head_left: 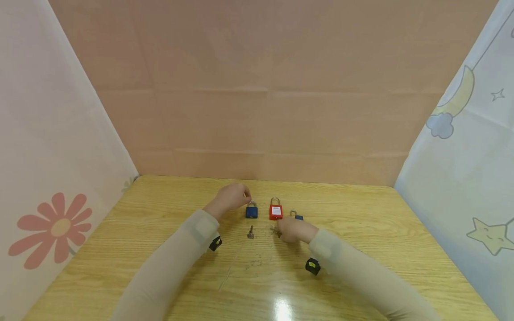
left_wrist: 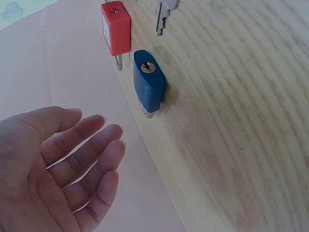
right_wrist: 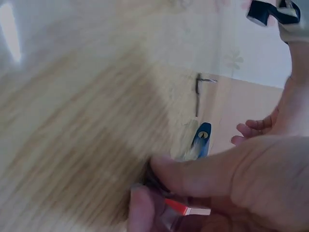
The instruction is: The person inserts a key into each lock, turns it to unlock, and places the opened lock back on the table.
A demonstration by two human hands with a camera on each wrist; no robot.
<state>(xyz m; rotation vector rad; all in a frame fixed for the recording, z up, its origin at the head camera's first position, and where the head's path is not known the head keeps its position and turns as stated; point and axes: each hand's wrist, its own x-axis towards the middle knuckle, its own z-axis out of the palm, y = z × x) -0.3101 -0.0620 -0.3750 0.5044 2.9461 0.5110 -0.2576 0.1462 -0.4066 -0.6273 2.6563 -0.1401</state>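
My left hand (head_left: 233, 196) hovers beside a blue padlock (head_left: 251, 211). In the left wrist view its fingers are loosely bent and hold nothing, apart from the blue padlock (left_wrist: 149, 84), whose keyhole shows. To the right lies a red padlock (head_left: 275, 211) with a white label. Just in front of it, my right hand (head_left: 295, 229) pinches a small metal key (head_left: 275, 230); in the right wrist view the key (right_wrist: 155, 180) is blurred and mostly covered by thumb and fingers. Another key (head_left: 250, 232) rests in front of the left blue padlock.
A second blue padlock (head_left: 299, 217) lies behind my right hand, partly hidden by it. All of this is on a wooden table (head_left: 160, 196) with a pinkish backdrop (head_left: 261, 111) along its far edge. Patterned sheets hang at both sides.
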